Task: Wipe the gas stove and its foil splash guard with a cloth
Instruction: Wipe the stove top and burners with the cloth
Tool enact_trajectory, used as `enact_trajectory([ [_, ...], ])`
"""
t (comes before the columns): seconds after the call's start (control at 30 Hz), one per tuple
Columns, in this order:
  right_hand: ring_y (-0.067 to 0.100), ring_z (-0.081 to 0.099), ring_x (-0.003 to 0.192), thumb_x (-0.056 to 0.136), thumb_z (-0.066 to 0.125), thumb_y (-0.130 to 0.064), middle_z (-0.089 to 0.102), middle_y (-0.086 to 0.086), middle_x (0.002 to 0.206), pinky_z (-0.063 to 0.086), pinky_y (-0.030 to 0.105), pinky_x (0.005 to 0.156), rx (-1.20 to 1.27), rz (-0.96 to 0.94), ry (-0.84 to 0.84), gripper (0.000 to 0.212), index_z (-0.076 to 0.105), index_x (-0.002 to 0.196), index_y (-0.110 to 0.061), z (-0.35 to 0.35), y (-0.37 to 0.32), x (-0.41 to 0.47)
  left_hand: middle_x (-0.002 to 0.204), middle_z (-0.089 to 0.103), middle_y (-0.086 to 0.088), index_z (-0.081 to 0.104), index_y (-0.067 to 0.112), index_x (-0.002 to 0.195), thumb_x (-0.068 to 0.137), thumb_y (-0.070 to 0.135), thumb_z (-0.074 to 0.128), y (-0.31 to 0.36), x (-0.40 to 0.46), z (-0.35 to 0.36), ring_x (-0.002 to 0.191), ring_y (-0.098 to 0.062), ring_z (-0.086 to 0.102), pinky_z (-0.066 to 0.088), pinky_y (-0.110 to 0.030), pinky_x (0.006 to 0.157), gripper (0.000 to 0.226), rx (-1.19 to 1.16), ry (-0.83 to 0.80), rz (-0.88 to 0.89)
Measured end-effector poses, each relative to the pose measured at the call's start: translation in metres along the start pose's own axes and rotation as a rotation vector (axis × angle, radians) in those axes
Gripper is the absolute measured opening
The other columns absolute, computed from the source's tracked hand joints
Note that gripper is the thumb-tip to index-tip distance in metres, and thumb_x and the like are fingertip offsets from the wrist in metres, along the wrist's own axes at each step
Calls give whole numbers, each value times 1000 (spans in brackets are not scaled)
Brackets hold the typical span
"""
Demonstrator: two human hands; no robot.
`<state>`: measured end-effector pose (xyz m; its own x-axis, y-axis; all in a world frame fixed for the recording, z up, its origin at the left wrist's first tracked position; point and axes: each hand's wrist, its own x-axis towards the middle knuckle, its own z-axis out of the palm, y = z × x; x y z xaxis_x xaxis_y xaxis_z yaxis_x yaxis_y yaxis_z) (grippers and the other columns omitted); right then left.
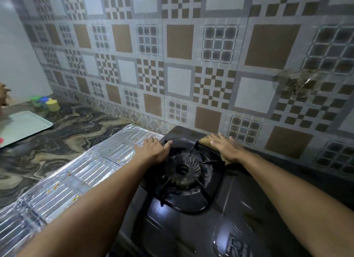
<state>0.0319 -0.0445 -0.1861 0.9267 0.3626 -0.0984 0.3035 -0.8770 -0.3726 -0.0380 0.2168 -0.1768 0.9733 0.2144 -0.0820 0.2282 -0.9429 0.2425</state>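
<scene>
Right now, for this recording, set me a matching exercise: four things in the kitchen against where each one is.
Things:
1. cloth
2. foil splash guard
3. tray
4. small containers

Places:
A. far left counter, against the wall
B. under the flat right hand, on the stove behind the burner
C. left counter, near the picture's edge
D. lying on the counter, left of the stove

Pairs: 1-B, 2-D, 3-C, 4-A
</scene>
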Motion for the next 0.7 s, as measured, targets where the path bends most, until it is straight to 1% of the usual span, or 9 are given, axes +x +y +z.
enact_trajectory([
  [0.13,15,2,148,104,23,-41,11,-10,160,-2,47,119,-6,-33,-21,48,23,151,-30,2,-7,29,159,20,-8,25,7,149,90,67,15,1,4,9,146,-26,17,19,-62,111,85,20,42,-13],
  [0.23,17,-1,148,104,21,-41,8,-10,160,-4,49,118,-12,-57,-88,50,19,152,-28,0,-20,51,154,28,-11,31,6,145,88,69,15,1,6,13,144,-28,23,22,-64,108,87,-1,50,-28],
  [0.3,19,-4,148,104,20,-40,6,-7,161,-7,51,117,-19,-98,-131,50,17,152,-26,-2,-34,65,153,30,-11,32,5,144,89,68,17,1,7,13,142,-28,25,24,-64,107,85,-8,70,-21],
  [0.37,21,-6,148,104,20,-39,3,-5,161,-9,54,117,-25,-142,-174,51,14,153,-24,-3,-48,78,156,24,-11,27,5,146,91,66,18,2,5,13,144,-27,20,22,-63,108,82,-1,99,-8],
  [0.43,23,-9,148,104,21,-40,0,-3,161,-10,55,116,-32,-191,-226,52,12,153,-24,-1,-58,96,160,11,-11,16,4,150,92,65,19,3,4,14,148,-26,10,16,-63,111,84,-5,117,-11],
  [0.53,26,-10,148,104,23,-41,0,0,161,-8,52,118,-61,-273,-293,52,14,152,-26,-2,-71,118,161,-6,-11,2,5,153,92,65,18,3,5,14,149,-25,-5,6,-64,114,87,-5,116,-21],
  [0.6,22,-5,148,105,25,-34,4,1,161,-9,44,119,-94,-345,-339,47,20,151,-26,-6,-81,121,161,-11,-12,-1,5,152,92,66,18,2,6,15,149,-26,-9,4,-64,113,88,-3,125,-26],
  [0.63,19,1,148,106,26,-31,11,1,160,-6,40,119,-95,-388,-371,45,26,150,-26,-8,-90,118,161,-12,-11,-2,4,152,91,66,19,1,6,15,148,-26,-10,4,-64,113,90,-5,130,-30],
  [0.7,20,25,141,105,32,-26,33,1,152,7,39,119,-47,-480,-457,40,42,144,-23,-7,-107,114,160,-16,-11,-5,4,152,90,68,21,0,6,16,148,-25,-12,4,-65,113,92,-18,140,-39],
])
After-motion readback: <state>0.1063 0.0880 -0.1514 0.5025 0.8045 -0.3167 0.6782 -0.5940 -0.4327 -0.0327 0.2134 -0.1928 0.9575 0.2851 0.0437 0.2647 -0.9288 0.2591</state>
